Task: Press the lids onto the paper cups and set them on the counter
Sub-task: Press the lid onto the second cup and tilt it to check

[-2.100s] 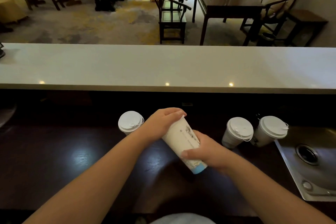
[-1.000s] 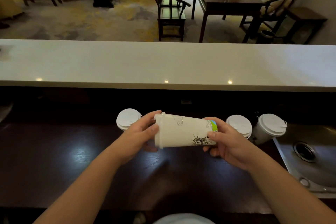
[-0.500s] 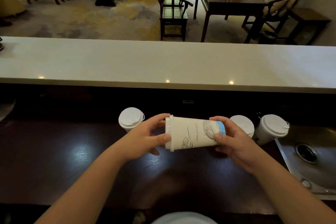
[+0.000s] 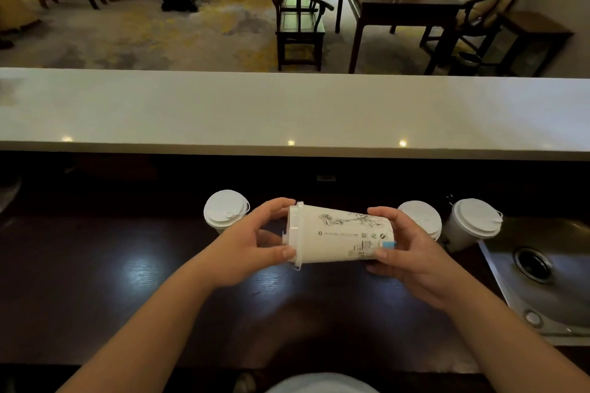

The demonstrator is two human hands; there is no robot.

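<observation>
A white paper cup (image 4: 338, 234) with printed drawings lies sideways in the air above the dark worktop (image 4: 95, 281). Its white lid (image 4: 293, 234) faces left. My left hand (image 4: 252, 246) grips the lid end, thumb and fingers around the rim. My right hand (image 4: 412, 252) holds the cup's base end. Three more lidded cups stand upright on the worktop: one on the left (image 4: 225, 210), one (image 4: 421, 220) partly hidden behind my right hand, one at the right (image 4: 472, 223).
A long pale counter (image 4: 287, 112) runs across the view behind and above the worktop. A steel sink (image 4: 549, 271) with its drain sits at the right. Chairs and tables stand in the room beyond.
The cup went from tilted with its lid end up to lying level with the lid to the left. It has since rotated about its axis between my hands, showing other prints.
</observation>
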